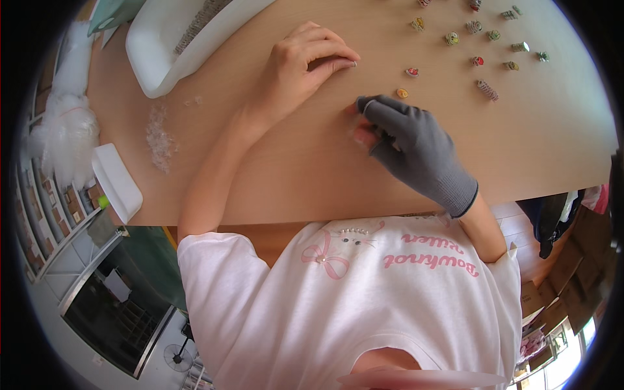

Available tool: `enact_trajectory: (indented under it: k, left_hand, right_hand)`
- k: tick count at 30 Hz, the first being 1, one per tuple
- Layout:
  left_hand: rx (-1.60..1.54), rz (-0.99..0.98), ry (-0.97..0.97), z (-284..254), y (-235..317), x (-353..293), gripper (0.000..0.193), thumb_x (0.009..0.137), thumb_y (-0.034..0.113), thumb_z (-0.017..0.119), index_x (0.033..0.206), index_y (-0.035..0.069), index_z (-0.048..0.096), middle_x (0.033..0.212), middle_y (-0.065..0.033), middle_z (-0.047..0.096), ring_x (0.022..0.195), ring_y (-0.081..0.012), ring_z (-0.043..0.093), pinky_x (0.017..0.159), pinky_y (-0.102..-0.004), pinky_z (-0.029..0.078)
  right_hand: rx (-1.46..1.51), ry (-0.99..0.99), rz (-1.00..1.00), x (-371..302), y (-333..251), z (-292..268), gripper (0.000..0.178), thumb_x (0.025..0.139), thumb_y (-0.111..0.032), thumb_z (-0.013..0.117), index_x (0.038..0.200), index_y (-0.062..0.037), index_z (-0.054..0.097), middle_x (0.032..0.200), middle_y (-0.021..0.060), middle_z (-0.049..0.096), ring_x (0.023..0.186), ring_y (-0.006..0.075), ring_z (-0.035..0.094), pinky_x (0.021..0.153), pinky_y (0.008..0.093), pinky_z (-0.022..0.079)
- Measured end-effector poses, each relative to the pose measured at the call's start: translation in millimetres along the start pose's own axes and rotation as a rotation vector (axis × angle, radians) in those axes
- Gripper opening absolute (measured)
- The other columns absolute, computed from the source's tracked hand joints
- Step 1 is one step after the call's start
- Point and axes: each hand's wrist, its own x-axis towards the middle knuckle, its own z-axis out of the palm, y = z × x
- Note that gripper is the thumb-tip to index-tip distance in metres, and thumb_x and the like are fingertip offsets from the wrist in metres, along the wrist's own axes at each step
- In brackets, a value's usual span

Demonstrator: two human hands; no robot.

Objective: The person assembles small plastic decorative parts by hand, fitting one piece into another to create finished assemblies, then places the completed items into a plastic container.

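My bare left hand (305, 62) is over the table with thumb and forefinger pinched together. A tiny pale glint shows at its fingertips, too small to name. My right hand (413, 140) wears a grey glove with bare fingertips. Its fingers curl toward the thumb and are slightly blurred; what they hold, if anything, is hidden. Just beyond the right hand lie a small yellow-orange piece (403, 93) and a small red piece (412, 72), perhaps ring-like. Farther right stand several little coil-like stacks with coloured tops, among them a longer reddish coil (487, 90).
At the far left, a white plastic tray (146, 65) holds a long row of metallic coils. Clear plastic scraps (160, 138) lie on the wooden table (292, 175). A small white bin (118, 183) sits at the left edge, beside bundled clear bags (68, 140).
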Motion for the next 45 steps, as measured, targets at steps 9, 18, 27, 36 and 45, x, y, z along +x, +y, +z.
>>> enact_trajectory:
  k: [9, 18, 27, 36, 45]
  left_hand:
    - [-0.115, -0.148, -0.299, -4, 39, -13, 0.024, 0.083, -0.004, 0.071, 0.105, 0.004, 0.076, 0.096, -0.0064, 0.067, 0.082, -0.0168, 0.065, 0.07, -0.0301, 0.052]
    - [0.003, -0.088, 0.006, 9, 41, -48, 0.035, 0.074, 0.001, 0.082, 0.108, 0.008, 0.077, 0.101, -0.0049, 0.065, 0.089, -0.0203, 0.06, 0.077, -0.0328, 0.053]
    - [-0.064, -0.169, 0.116, 23, 44, -50, 0.021, 0.069, -0.001, 0.085, 0.087, 0.005, 0.076, 0.091, -0.0033, 0.065, 0.09, -0.0204, 0.059, 0.071, -0.0326, 0.053]
    - [-0.1, -0.17, 0.135, 23, 43, -52, 0.023, 0.066, -0.005, 0.085, 0.086, 0.003, 0.075, 0.088, -0.0042, 0.065, 0.087, -0.0207, 0.059, 0.067, -0.0318, 0.052]
    - [-0.132, -0.199, 0.13, 23, 46, -53, 0.024, 0.064, -0.005, 0.086, 0.085, 0.003, 0.075, 0.087, -0.0047, 0.065, 0.087, -0.0217, 0.058, 0.066, -0.0325, 0.051]
  right_hand:
    - [0.472, 0.099, 0.471, -15, -1, -34, 0.013, 0.097, -0.006, 0.062, 0.103, 0.0057, 0.062, 0.081, 0.0056, 0.071, 0.069, 0.0075, 0.064, 0.062, 0.024, 0.052]
    - [0.313, 0.052, 0.607, -9, -8, -31, 0.014, 0.097, -0.012, 0.064, 0.097, 0.0024, 0.062, 0.075, 0.0058, 0.068, 0.065, 0.0084, 0.064, 0.06, 0.024, 0.05]
    - [0.047, -0.012, 0.33, 0, -6, -13, 0.014, 0.096, -0.017, 0.064, 0.094, -0.0034, 0.061, 0.066, 0.0143, 0.061, 0.058, 0.0289, 0.063, 0.057, 0.037, 0.048]
    - [0.085, -0.033, 0.452, 7, -8, -10, 0.016, 0.094, -0.017, 0.065, 0.09, -0.0028, 0.061, 0.063, 0.0149, 0.058, 0.056, 0.0329, 0.059, 0.056, 0.0392, 0.045]
    - [0.204, -0.035, 0.564, 7, -10, -12, 0.015, 0.094, -0.016, 0.066, 0.091, -0.0013, 0.063, 0.061, 0.0112, 0.057, 0.051, 0.0215, 0.056, 0.053, 0.0341, 0.043]
